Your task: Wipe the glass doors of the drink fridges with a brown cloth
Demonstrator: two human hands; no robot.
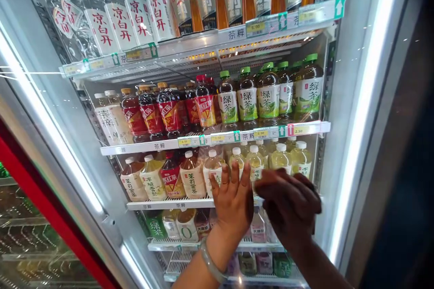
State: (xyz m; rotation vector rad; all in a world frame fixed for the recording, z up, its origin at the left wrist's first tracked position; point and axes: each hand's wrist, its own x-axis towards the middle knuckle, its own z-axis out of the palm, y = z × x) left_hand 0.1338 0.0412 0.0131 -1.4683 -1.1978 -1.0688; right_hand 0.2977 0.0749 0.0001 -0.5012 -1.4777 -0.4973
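Note:
My left hand [232, 201], with a pale bangle [210, 262] on its wrist, is raised before the third shelf with its fingers spread and nothing in it. Close beside it on the right is my right hand [290, 203], dark and blurred, its fingers bent; whether it holds anything is hidden. Behind the hands stand white-capped bottles, among them a pale yellow bottle [281, 157] and a jasmine tea bottle [192, 179]. Neither hand visibly grips a bottle.
Green tea bottles [267, 97] and red-labelled bottles [169, 110] fill the second shelf [142, 146]. Water bottles [98, 29] stand above. Lower shelves hold more drinks. Bright light strips [362, 104] line the cooler's sides, and a red frame [50, 205] runs at left.

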